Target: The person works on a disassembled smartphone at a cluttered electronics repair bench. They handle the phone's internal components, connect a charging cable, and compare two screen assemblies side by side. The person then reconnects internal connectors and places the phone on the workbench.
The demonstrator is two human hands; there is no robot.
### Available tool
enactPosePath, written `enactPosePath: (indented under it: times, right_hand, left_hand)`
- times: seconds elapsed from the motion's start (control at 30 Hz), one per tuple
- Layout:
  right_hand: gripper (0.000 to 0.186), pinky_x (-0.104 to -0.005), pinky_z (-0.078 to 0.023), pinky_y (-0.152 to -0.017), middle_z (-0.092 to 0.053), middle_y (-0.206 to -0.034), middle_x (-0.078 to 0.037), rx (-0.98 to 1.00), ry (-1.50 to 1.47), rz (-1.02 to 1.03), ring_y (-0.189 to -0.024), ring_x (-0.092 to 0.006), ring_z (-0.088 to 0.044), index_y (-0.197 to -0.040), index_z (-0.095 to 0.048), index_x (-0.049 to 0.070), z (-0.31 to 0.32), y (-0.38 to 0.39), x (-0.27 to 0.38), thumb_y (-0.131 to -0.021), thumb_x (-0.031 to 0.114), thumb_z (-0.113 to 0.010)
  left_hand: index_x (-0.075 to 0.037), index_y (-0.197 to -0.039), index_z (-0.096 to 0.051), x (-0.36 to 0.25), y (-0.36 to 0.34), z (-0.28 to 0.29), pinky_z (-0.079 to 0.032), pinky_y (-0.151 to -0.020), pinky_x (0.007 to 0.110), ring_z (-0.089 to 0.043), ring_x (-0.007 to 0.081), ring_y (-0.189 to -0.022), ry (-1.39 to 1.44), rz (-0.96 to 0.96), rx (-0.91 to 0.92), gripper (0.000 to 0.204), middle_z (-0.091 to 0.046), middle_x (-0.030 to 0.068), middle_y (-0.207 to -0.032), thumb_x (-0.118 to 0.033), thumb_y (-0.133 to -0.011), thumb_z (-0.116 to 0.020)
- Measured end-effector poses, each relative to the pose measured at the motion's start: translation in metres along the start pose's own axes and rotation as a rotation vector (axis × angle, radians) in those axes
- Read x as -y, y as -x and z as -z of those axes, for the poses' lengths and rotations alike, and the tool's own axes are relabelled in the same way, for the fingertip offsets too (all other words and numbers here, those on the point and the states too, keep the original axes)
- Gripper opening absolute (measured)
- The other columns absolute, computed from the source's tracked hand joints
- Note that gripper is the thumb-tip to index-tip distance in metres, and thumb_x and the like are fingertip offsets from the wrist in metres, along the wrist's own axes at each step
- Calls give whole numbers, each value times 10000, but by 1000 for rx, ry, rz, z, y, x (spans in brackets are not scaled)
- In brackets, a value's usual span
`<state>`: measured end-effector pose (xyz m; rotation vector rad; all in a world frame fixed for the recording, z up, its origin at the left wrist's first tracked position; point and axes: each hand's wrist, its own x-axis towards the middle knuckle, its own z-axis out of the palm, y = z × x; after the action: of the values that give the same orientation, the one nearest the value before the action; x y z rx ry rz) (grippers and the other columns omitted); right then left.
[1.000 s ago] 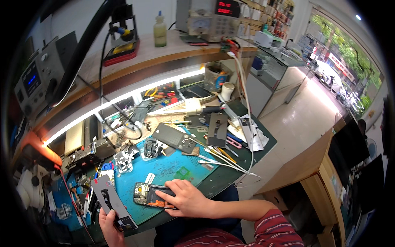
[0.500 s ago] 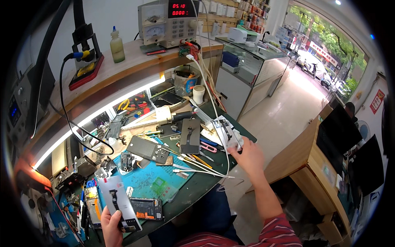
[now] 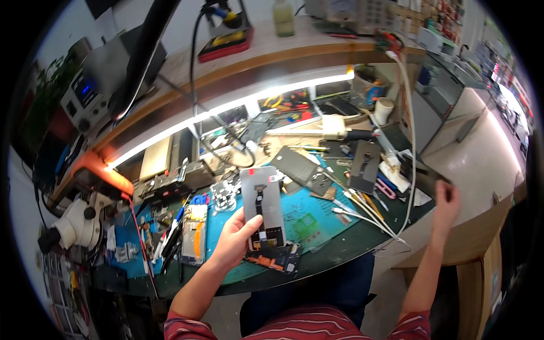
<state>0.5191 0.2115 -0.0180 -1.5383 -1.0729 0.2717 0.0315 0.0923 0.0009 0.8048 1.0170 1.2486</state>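
Note:
My left hand (image 3: pixel 237 237) holds an upright grey phone screen assembly (image 3: pixel 266 207) with a black ribbon cable on its back, thumb pressed on it. Just below and partly behind it lies an opened phone (image 3: pixel 272 262) with orange inner parts on the blue mat (image 3: pixel 334 218). Another opened phone (image 3: pixel 194 238) with an orange strip lies to its left. My right hand (image 3: pixel 445 198) is out beyond the bench's right end, its fingers curled together; whether anything is in them I cannot make out.
Grey phone parts (image 3: pixel 300 173), white cables (image 3: pixel 368 212), pens and tools crowd the bench. At left are a microscope (image 3: pixel 79 224) and an orange lamp (image 3: pixel 110 175). A shelf (image 3: pixel 294 45) runs along the back. A wooden desk (image 3: pixel 470 238) stands at right.
My right hand left the opened phone, reached among items at the bench's right, and is now drawn off them, fingers curled. My left hand moved the screen rightward over the opened phone. The view shifted.

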Motion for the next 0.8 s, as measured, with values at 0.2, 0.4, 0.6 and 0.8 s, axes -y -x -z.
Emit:
enactPosePath:
  times: [0.2, 0.4, 0.6, 0.8]
  right_hand:
    - [203, -267, -520, -857, -733, -1039, -30, -353, 8, 227, -938, -119, -651, -1148, -719, 1, 35, 23, 85, -1018, 157, -717]
    - [312, -269, -535, -855, -729, -1016, -34, 740, -168, 247, -977, -115, -667, -1186, -706, -6, -30, 58, 132, -890, 37, -794]
    - [354, -282, -565, -839, -695, -1035, -61, 907, -192, 193, -997, -123, -672, -1109, -652, 6, -137, 85, 139, -843, 105, -864]
    - [274, -277, -538, -805, -741, -974, -38, 974, -382, 91, -902, -94, -671, -1078, -723, 31, -192, 82, 106, -889, 185, -848]
  left_hand:
    - [-11, -1457, -509, -3, 8, 9, -574, -1000, 342, -668, 146, -1167, 60, 35, -24, 402, -669, 87, -1324, -132, -1079, -576]
    - [-24, -1485, -492, 2, 7, 15, -578, -995, 365, -665, 160, -1181, 45, 46, -2, 427, -663, 87, -1332, -143, -1083, -571]
    - [-7, -1428, -534, 3, 11, 16, -554, -984, 328, -662, 143, -1135, 58, 20, -23, 394, -689, 78, -1266, -144, -1066, -610]
    - [-13, -1399, -545, -4, 12, 9, -597, -956, 357, -699, 168, -1122, 43, 41, -49, 350, -689, 95, -1269, -119, -1066, -561]
